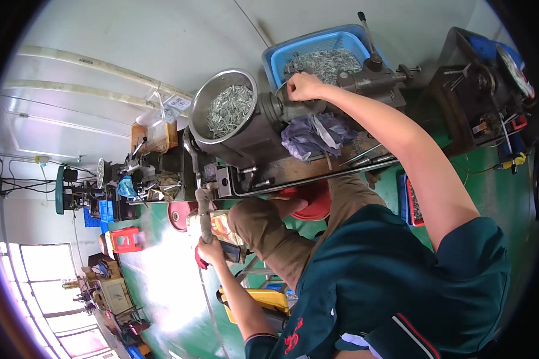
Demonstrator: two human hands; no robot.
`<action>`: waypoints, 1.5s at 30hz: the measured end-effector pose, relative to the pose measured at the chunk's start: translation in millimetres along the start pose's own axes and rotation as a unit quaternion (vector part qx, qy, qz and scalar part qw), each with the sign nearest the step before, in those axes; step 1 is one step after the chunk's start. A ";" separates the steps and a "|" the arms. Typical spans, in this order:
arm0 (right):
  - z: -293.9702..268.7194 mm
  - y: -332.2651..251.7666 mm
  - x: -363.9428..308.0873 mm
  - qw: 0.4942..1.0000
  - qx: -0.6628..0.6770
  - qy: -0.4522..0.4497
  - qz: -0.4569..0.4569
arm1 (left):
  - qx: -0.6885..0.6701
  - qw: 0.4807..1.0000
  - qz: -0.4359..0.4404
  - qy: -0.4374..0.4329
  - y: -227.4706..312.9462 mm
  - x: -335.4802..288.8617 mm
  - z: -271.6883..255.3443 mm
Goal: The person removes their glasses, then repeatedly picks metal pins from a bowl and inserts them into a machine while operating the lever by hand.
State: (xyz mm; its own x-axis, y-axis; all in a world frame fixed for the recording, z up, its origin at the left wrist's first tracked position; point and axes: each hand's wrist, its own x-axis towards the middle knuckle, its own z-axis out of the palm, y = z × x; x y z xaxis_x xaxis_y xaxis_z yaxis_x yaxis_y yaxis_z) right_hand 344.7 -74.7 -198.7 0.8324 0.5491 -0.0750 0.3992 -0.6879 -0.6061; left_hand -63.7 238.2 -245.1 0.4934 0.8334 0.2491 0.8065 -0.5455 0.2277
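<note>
My left hand [209, 250] is wrapped round the lower end of a long lever handle [205, 212], its grip covered in worn grey-brown wrapping. The lever rises to the left end of a small bench lathe [245, 143]. Stretched across the machine, my right hand [305, 87] is closed in a pinch beside the lathe's round spindle end; whatever sits between its fingertips is hidden. A steel bowl [193, 122] full of small metal pins [230, 110] rests on top of the lathe. Below my right hand lies a crumpled purple-grey cloth [317, 137].
Behind the lathe, a blue plastic basket [275, 63] holds many more metal pieces. A black-knobbed lever [365, 30] stands up at the right. Another machine [479, 90] is farther right. My knees are under the bench edge, near a red round stool [311, 203]. A red stool [126, 239] stands left.
</note>
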 end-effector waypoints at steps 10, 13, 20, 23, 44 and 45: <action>0.6 4.8 -0.9 0.992 0.066 -0.053 -0.093 | -0.009 0.999 0.012 0.044 61.4 -52.0 -13.6; 2.9 3.9 3.7 0.988 0.092 -0.048 -0.111 | -0.016 0.999 -0.018 0.033 72.5 -57.0 -16.9; 2.7 -9.4 2.3 0.992 0.062 -0.040 -0.099 | -0.024 0.999 -0.016 0.029 63.2 -54.8 -11.2; 1.3 -11.1 3.2 0.993 0.055 -0.064 -0.087 | -0.014 0.999 -0.008 0.039 63.7 -56.7 -12.0; -15.8 -143.4 12.9 0.925 -0.310 0.030 -0.217 | -0.039 0.998 0.001 0.050 63.0 -56.9 -10.0; -10.5 -142.5 18.6 0.936 -0.278 0.022 -0.213 | -0.039 0.998 0.000 0.051 62.9 -56.9 -10.1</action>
State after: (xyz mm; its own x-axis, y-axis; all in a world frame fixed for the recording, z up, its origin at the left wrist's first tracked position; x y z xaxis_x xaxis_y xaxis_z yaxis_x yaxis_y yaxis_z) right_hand 307.4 28.5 -105.4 0.5623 0.8181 0.1205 0.8269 -0.5584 -0.0669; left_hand -44.4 155.6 -235.4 0.4540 0.8226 0.3423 0.7774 -0.5534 0.2989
